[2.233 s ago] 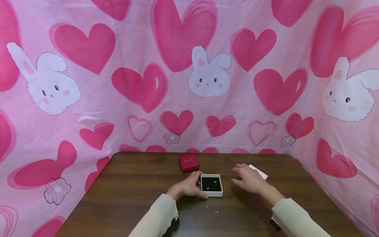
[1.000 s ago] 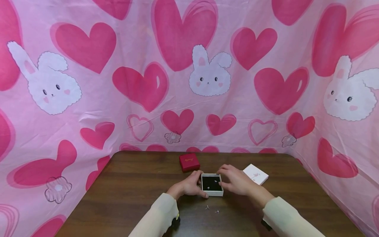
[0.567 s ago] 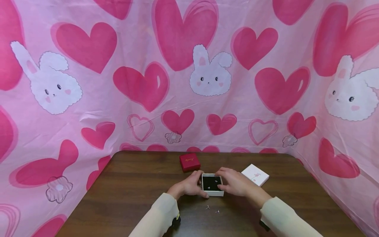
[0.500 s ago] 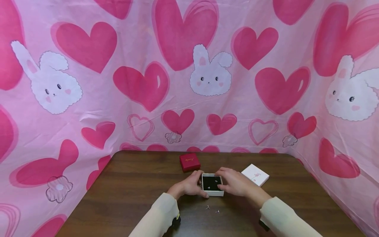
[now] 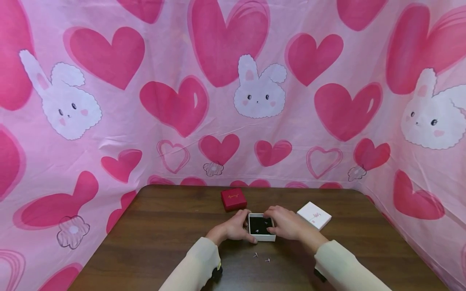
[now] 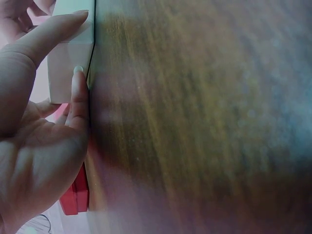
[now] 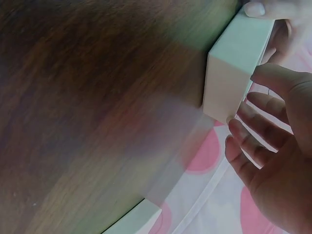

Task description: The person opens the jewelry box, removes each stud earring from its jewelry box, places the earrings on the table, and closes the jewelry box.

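Observation:
A small white box (image 5: pixel 263 238) with a black pad (image 5: pixel 260 226) inside stands lidless on the table. Two tiny star-shaped pieces (image 5: pixel 257 230) sit on the pad. My left hand (image 5: pixel 234 227) grips the box's left side, its thumb along the front wall; the left wrist view shows the fingers round the corner. Over the right side of the box, my right hand (image 5: pixel 284 223) reaches with loosely bent, spread fingers. In the right wrist view its thumb touches the top edge of the box; what the tips touch inside is hidden. Two small silvery studs (image 5: pixel 267 260) lie in front.
Behind the box sits a red box (image 5: pixel 234 199) with gold lettering. A white lid (image 5: pixel 314 215) with a pink print lies to the right, behind my right wrist. Brown wooden table (image 5: pixel 164 230) surrounds these things, with a pink heart-patterned cloth (image 5: pixel 218 121) hanging behind.
My right hand has come left from beside the white lid to the right rim of the box, uncovering the lid. My left hand keeps its grip. The stars and studs look unmoved.

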A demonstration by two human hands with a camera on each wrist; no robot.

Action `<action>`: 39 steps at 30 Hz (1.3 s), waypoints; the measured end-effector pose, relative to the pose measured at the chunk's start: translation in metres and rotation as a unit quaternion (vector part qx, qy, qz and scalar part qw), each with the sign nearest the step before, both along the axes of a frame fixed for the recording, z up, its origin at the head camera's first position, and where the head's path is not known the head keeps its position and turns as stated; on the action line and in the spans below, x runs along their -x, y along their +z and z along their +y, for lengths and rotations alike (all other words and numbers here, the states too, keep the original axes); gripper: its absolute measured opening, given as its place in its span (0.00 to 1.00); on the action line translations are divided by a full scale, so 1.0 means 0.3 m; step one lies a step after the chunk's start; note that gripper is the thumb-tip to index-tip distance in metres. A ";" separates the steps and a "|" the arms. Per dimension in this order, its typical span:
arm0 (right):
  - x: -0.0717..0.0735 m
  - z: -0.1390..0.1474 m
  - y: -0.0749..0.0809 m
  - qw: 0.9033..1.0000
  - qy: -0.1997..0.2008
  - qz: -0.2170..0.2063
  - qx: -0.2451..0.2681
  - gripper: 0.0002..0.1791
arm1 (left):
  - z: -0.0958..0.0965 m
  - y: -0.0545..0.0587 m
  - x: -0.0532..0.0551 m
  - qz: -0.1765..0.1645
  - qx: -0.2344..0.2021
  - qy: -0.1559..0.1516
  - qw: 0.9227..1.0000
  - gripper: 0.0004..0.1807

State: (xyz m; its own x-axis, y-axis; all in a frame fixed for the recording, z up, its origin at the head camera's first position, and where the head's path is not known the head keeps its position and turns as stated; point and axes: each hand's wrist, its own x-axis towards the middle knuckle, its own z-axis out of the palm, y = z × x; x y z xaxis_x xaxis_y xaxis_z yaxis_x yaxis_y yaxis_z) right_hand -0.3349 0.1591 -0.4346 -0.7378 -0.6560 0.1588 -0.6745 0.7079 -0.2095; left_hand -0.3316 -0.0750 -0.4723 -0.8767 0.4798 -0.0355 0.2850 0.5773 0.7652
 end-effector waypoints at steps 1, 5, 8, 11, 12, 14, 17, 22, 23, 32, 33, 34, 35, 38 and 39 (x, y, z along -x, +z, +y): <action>0.002 -0.001 -0.003 1.000 0.000 0.003 -0.001 0.19 | 0.000 0.000 -0.001 0.000 -0.001 0.001 1.000 0.36; 0.006 -0.007 -0.012 1.000 0.001 0.018 -0.007 0.18 | 0.003 0.002 -0.004 0.002 -0.006 0.002 1.000 0.36; 0.011 -0.012 -0.015 1.000 0.000 0.020 -0.015 0.17 | 0.002 0.004 -0.005 0.000 -0.007 0.001 1.000 0.37; 0.016 -0.016 -0.016 1.000 -0.002 0.017 -0.022 0.17 | 0.001 0.005 -0.006 0.001 -0.005 -0.004 1.000 0.37; 0.017 -0.017 -0.017 1.000 -0.001 0.018 -0.025 0.16 | 0.000 0.004 -0.005 0.002 -0.007 -0.007 1.000 0.37; 0.019 -0.019 -0.019 0.999 0.002 0.024 -0.029 0.16 | -0.002 0.002 -0.004 0.005 -0.002 -0.010 1.000 0.37; 0.019 -0.022 -0.017 0.999 0.012 0.042 -0.033 0.14 | -0.003 0.002 -0.003 0.001 0.003 -0.009 1.000 0.38; 0.020 -0.031 -0.010 0.997 0.028 0.065 -0.032 0.09 | -0.002 0.013 -0.005 -0.015 -0.006 0.000 1.000 0.39; 0.022 -0.033 -0.009 0.997 0.029 0.066 -0.034 0.07 | -0.001 0.014 -0.007 -0.015 -0.007 0.001 1.000 0.39; 0.042 -0.046 -0.008 0.997 0.032 0.058 -0.046 0.11 | 0.004 0.012 -0.011 -0.006 -0.009 0.004 1.000 0.37; 0.043 -0.046 -0.008 0.997 0.034 0.060 -0.046 0.11 | 0.004 0.010 -0.010 -0.007 -0.007 0.003 1.000 0.37; 0.045 -0.047 -0.008 0.996 0.036 0.060 -0.047 0.11 | 0.003 0.008 -0.008 -0.007 -0.007 0.003 1.000 0.37; 0.046 -0.047 -0.009 0.996 0.038 0.061 -0.047 0.11 | 0.002 0.006 -0.006 -0.008 -0.003 0.001 1.000 0.37; 0.051 -0.048 -0.009 0.996 0.039 0.063 -0.051 0.12 | 0.000 0.002 -0.001 -0.009 -0.002 0.000 1.000 0.37; 0.053 -0.049 -0.009 0.996 0.040 0.063 -0.053 0.13 | 0.000 0.002 0.000 -0.008 -0.001 0.000 1.000 0.38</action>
